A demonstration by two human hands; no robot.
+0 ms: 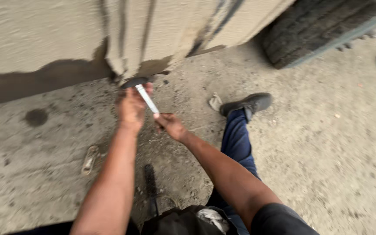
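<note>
Holding a white stick point(147, 99), both hands meet low by the tan wall point(44, 39). The left hand point(131, 109) has its grip shut near the top end. The right hand point(169, 125) pinches the bottom end. The stick slants down to the right. No labels or signs show on the ground point(327, 152).

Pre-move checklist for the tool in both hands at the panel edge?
1. Left hand on the tool's upper end: ok.
2. Right hand on its lower end: ok.
3. Dark tool head at the panel edge: cannot tell if seated, blurred.
4. Foot planted on the ground: ok.
5. Loose wrench on the ground beside the left arm: ok, apart.
6. Tyre apart from hands: ok.
</note>
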